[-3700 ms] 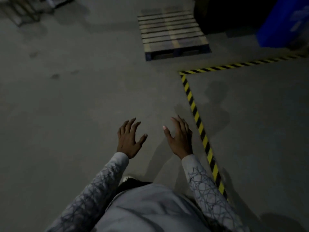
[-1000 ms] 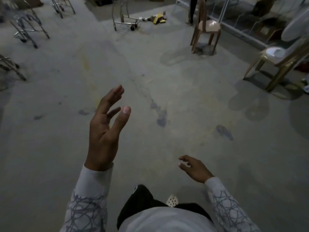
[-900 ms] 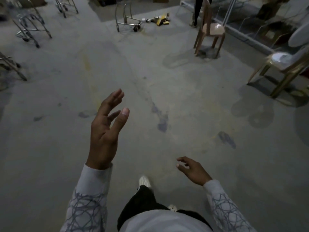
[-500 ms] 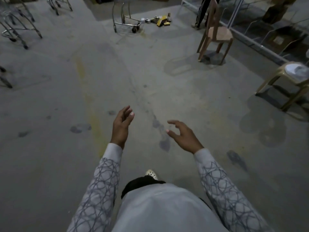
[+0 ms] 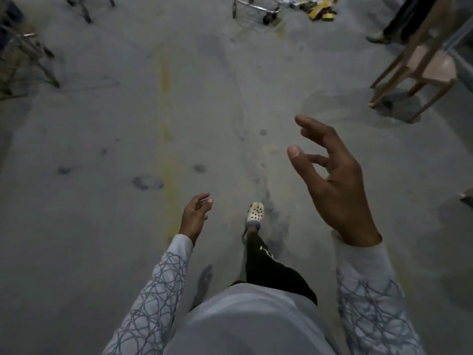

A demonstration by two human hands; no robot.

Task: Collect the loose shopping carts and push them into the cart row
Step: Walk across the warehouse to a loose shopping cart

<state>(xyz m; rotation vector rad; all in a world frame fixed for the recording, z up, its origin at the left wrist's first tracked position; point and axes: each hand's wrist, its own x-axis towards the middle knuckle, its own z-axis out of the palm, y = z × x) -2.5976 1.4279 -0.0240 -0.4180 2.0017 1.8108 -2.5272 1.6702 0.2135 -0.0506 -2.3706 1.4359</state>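
1. Far left, blurred metal cart frames (image 5: 30,49) stand at the edge of view. They may be the row, though I cannot tell. A cart steered wide to that side could clip them.
2. A faded yellow line (image 5: 165,80) runs from near to far across the concrete floor (image 5: 76,226), a rough guide for a straight push.
3. The left hand (image 5: 195,216) hangs low with its fingers loosely curled and nothing in them.
4. One pale clog (image 5: 255,212) is planted ahead, apparently mid-stride. The floor is stained and the light is dim, so a slip is possible.
5. The loose shopping cart (image 5: 258,6) sits far ahead in the centre, cut off by the top edge and well apart from both hands.
6. The right hand (image 5: 332,180) is raised, its fingers spread and relaxed, holding nothing.
7. Yellow debris (image 5: 321,12) lies just right of the cart. A wheel rolled over it could jam or swerve.
8. The wooden chair (image 5: 432,65) and another person's legs (image 5: 401,19) stand far right. Turning the cart that way risks a collision.
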